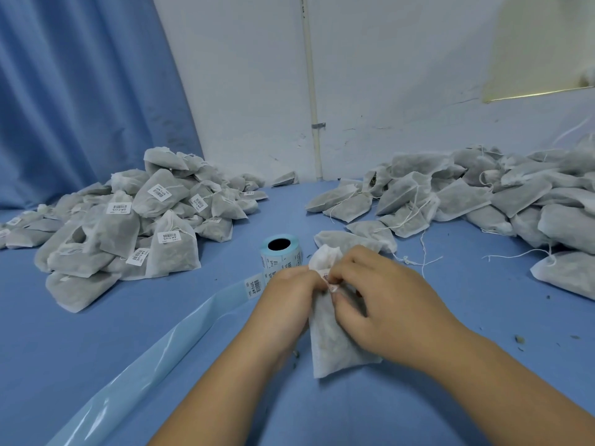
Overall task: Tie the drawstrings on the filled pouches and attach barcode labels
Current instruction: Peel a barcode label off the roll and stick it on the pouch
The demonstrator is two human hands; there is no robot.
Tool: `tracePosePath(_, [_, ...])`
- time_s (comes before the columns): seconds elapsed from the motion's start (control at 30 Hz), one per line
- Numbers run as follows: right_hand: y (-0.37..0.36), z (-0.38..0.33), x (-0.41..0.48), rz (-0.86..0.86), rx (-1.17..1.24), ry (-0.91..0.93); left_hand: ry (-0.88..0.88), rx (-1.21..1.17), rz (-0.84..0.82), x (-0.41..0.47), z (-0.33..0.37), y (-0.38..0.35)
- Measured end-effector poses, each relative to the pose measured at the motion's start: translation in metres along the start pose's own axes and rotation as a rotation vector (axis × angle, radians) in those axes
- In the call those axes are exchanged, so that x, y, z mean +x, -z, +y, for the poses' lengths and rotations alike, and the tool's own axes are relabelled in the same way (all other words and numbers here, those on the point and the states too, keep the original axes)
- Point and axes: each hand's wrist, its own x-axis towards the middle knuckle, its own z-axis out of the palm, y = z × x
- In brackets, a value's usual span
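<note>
A filled white pouch stands between my hands at the middle of the blue table. My left hand grips its left side near the neck. My right hand pinches a small barcode label against the pouch's gathered neck. Just behind them stands a label roll, its pale blue backing strip trailing toward the front left, with one label still on it. The pouch's drawstring is hidden by my fingers.
A heap of labelled pouches lies at the left. A larger heap of unlabelled pouches with loose strings spreads along the right. A white wall and a blue curtain stand behind. Small crumbs dot the table at right.
</note>
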Motion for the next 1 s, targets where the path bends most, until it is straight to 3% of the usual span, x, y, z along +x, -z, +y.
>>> tracePosePath(0.17, [0.000, 0.001, -0.001, -0.041, 0.009, 0.057, 0.018, -0.168, -0.059, 0.005, -0.002, 0.007])
tracePosePath(0.23, [-0.001, 0.002, 0.001, -0.038, 0.127, 0.016, -0.033, -0.140, -0.074, 0.004, -0.002, 0.008])
tracePosePath(0.4, [-0.002, 0.007, 0.010, 0.200, 0.601, -0.356, -0.056, -0.031, -0.076, 0.001, -0.003, 0.008])
tracePosePath(0.53, [0.005, 0.011, 0.011, 0.071, 0.910, -0.531, -0.084, 0.043, -0.111, -0.001, -0.004, 0.005])
tracePosePath(0.67, [0.008, 0.011, 0.009, 0.043, 1.024, -0.554, -0.096, 0.078, -0.179, -0.003, -0.002, 0.006])
tracePosePath(0.87, [0.008, 0.006, 0.009, 0.041, 1.249, -0.730, -0.120, 0.122, -0.297, -0.005, -0.002, 0.008])
tracePosePath(1.0, [0.006, 0.005, 0.009, 0.062, 1.171, -0.715, -0.122, 0.120, -0.247, -0.003, -0.003, 0.007])
